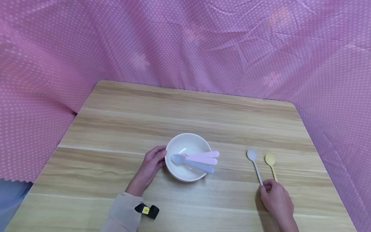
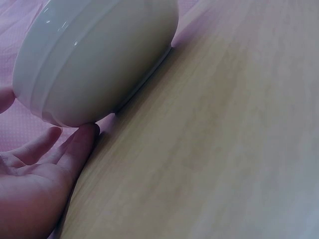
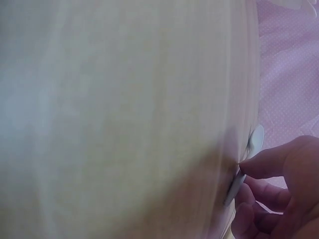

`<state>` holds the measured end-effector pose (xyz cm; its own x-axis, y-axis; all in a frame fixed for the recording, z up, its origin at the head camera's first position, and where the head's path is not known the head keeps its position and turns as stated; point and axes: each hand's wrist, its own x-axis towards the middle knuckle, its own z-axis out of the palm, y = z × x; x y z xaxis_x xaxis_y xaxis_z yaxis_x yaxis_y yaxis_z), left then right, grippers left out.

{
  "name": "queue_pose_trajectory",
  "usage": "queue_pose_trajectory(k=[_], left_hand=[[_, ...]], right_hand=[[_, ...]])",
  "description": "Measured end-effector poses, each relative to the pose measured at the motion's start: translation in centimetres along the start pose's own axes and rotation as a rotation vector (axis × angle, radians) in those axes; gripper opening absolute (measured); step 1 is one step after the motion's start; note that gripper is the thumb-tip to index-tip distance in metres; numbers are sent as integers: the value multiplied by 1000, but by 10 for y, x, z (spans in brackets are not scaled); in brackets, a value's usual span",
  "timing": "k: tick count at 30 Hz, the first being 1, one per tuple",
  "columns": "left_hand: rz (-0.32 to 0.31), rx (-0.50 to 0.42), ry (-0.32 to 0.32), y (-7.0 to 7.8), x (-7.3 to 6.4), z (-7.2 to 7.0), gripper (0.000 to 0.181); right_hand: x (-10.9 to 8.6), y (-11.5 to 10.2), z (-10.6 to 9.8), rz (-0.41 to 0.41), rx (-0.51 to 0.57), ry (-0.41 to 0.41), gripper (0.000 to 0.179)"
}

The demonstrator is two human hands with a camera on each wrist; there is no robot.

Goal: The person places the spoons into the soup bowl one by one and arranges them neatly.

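Note:
My left hand [image 1: 150, 164] rests against the left side of a white bowl [image 1: 186, 140]. One fingertip touches its rim; other fingers [image 2: 75, 149] lie low along its outer wall. In the bowl lie two pink spoons [image 1: 207, 154] and a light blue-grey spoon [image 1: 200, 166], their handles over the right rim. My right hand [image 1: 276, 199] pinches the handle end of a pale grey spoon [image 1: 251, 154] between thumb and fingers, low over the table. Just right of it is a yellow spoon [image 1: 270, 158], its handle end hidden by this hand.
The wood-grain table [image 1: 185, 109] has rounded far corners. Pink dotted cloth [image 1: 174, 42] hangs behind it and at both sides. A black strap with a yellow tag [image 1: 146, 210] is at my left sleeve.

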<state>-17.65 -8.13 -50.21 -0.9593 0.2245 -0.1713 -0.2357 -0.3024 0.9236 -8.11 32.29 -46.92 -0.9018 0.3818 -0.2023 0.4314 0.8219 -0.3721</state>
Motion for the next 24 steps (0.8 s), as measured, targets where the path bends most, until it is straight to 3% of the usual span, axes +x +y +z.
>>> queue_pose_trajectory(k=[16,24], left_hand=[[-25,0,14,4,-1,2,44],[-31,10,11,5,-1,2,45]], right_hand=[[-4,-5,2,-48,46,26,26],[-6,-10,5,-114,93,180,20]])
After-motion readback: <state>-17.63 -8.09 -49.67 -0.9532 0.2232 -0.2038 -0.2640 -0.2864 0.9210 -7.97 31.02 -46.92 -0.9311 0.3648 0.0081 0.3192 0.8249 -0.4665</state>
